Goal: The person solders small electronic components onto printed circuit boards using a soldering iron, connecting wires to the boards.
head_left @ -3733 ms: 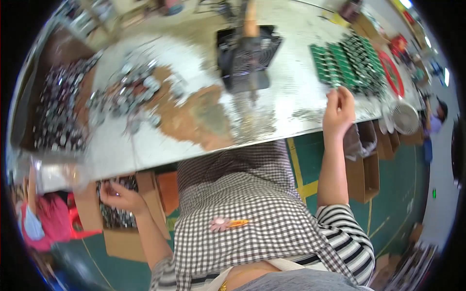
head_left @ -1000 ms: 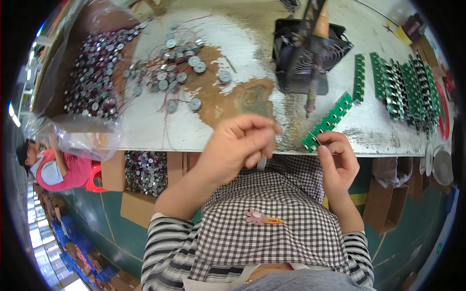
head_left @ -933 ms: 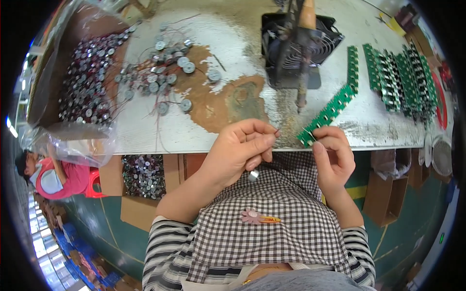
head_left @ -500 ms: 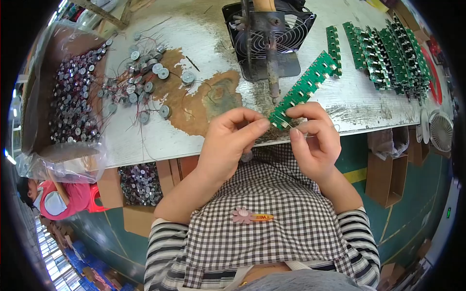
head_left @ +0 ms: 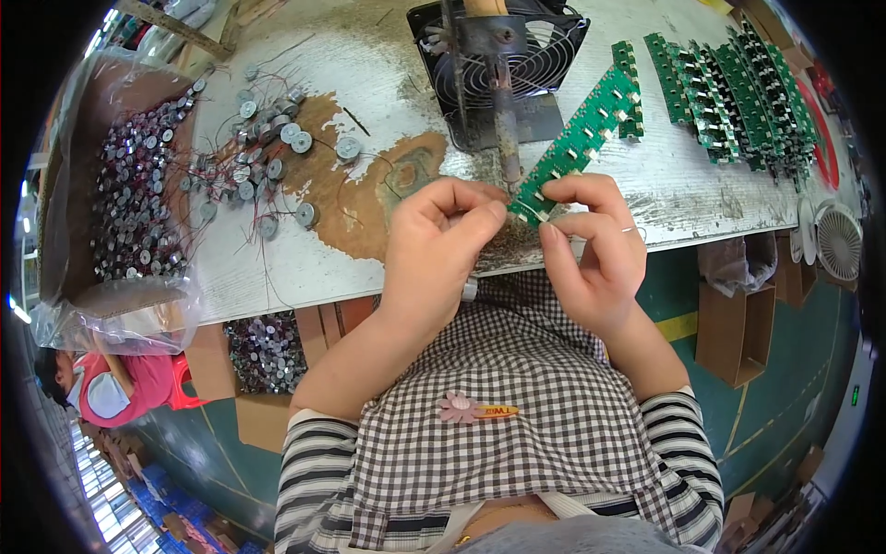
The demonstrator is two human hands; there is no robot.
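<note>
A long green circuit board strip (head_left: pixel 591 125) with small white parts slants up and away over the table's front edge. My right hand (head_left: pixel 600 240) is closed round its near end, and a thin wire (head_left: pixel 632 229) curves out by the fingers. My left hand (head_left: pixel 441 231) pinches at the board's near corner, thumb against forefinger; what lies between the tips is too small to see. Under that hand hangs a small silver motor (head_left: pixel 471 289), partly hidden by the palm; its wires seem to run up into the fingers.
Just beyond my hands a rusty metal post (head_left: pixel 505 129) stands before a black fan (head_left: pixel 544 55). Loose motors with red wires (head_left: pixel 274 169) lie left, beside a lined box of motors (head_left: pixel 138 185). More board strips (head_left: pixel 738 102) stand in rows at the right, near a small white fan (head_left: pixel 836 231).
Both hands and the board have shifted slightly away from me and up in the picture. The motor below my left hand now shows more. The view has tilted a little.
</note>
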